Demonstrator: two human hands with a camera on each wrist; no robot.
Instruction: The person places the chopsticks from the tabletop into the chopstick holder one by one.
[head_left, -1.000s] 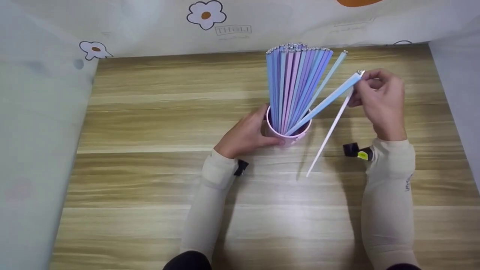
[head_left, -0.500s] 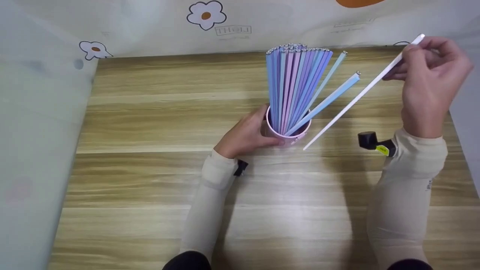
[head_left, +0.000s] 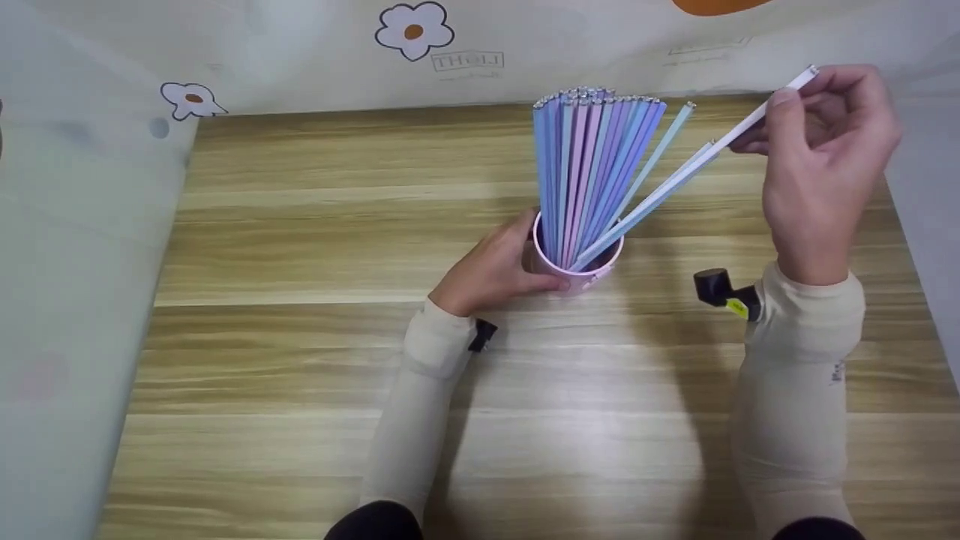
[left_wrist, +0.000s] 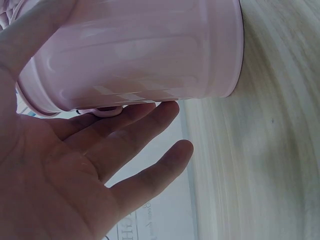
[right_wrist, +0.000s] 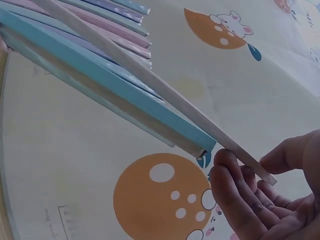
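A small pink bucket (head_left: 574, 283) stands on the table, filled with long slim pastel sticks (head_left: 581, 157) that have silvery ends. My left hand (head_left: 491, 270) holds it from the left, thumb on the near side; in the left wrist view the other fingers (left_wrist: 135, 145) lie along the opposite side of its wall. With thumb and fingers my right hand (head_left: 832, 142) pinches a white stick (head_left: 750, 124) near its upper end. Its lower part runs down alongside a leaning light-blue stick (head_left: 667, 191) into the bucket's mouth. A pale green stick (head_left: 652, 165) leans right of the bundle.
The wood-grain table (head_left: 315, 360) spreads round the bucket. Behind it hangs a pale sheet (head_left: 300, 60) with flower prints, and similar light sheets border the left and right sides. A small black camera sits at each wrist.
My right hand drew the white stick up and right, clear of the bucket, then brought it back left so its lower end meets the bucket's mouth. The left hand stayed put.
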